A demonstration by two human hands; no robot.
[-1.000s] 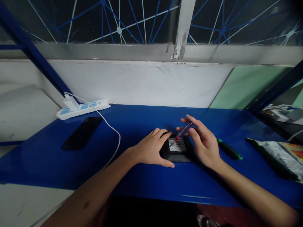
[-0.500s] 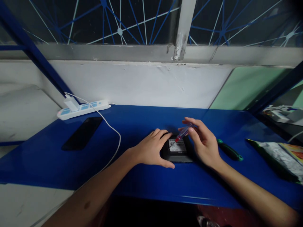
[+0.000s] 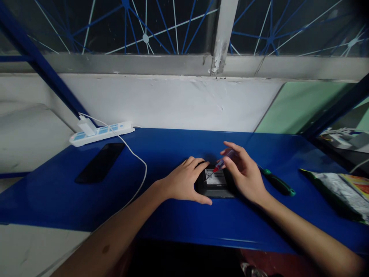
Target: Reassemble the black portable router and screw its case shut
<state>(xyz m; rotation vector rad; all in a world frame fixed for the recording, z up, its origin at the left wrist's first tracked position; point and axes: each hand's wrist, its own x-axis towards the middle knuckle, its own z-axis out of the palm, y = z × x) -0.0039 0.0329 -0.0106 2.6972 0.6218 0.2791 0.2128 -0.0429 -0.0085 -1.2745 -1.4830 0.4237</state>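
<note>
A flat black device [image 3: 220, 192] with a white printed label lies on the blue table. My left hand [image 3: 184, 181] steadies it from the left, fingers along its far edge and thumb stretched by the near edge. Between the thumb and fingers of my right hand [image 3: 249, 175] is a screwdriver [image 3: 223, 161] with a clear purplish handle and a red collar. It is tilted, its thin shaft slanting down to the left with the tip by the label's left side. Whether the tip sits in a screw is too small to tell.
Right of my right hand lies a green-and-black screwdriver [image 3: 279, 183], with a shiny packet [image 3: 340, 194] farther right. At the left are a black phone [image 3: 100, 163] and a white power strip [image 3: 106, 132]; a white cable [image 3: 141, 159] runs toward the front edge.
The fingers of my right hand have shifted slightly on the screwdriver's handle, and the hand has moved a little left. My left hand and the device look the same.
</note>
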